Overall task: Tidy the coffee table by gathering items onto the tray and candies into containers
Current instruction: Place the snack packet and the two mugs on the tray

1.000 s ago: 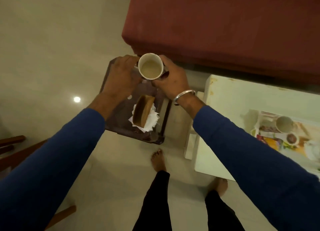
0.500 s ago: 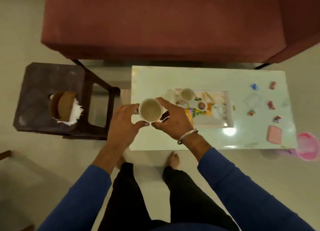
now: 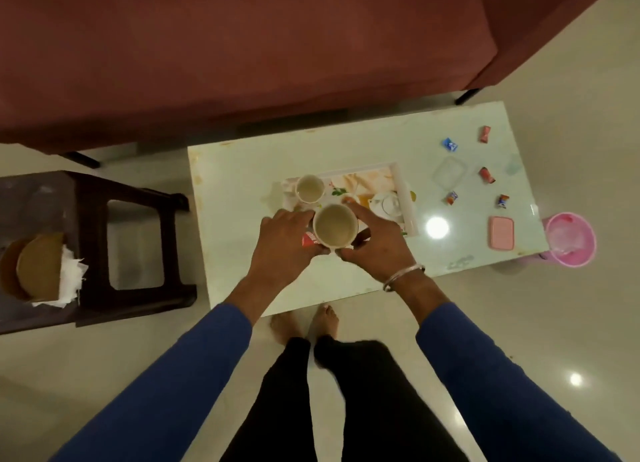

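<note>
I hold a white cup with both hands above the near left part of a printed tray on the pale coffee table. My left hand grips its left side and my right hand its right side. A second white cup stands on the tray's far left corner, and a white teapot sits toward its right. Several wrapped candies lie scattered on the right of the table, beside a clear container and a pink lid.
A dark stool at the left carries a brown holder with white napkins. A maroon sofa runs behind the table. A pink bucket stands on the floor past the table's right end. My bare feet touch the table's front edge.
Both hands have carried the cup from above the stool rightward to over the tray. The view has swung right, so the table now fills the middle.
</note>
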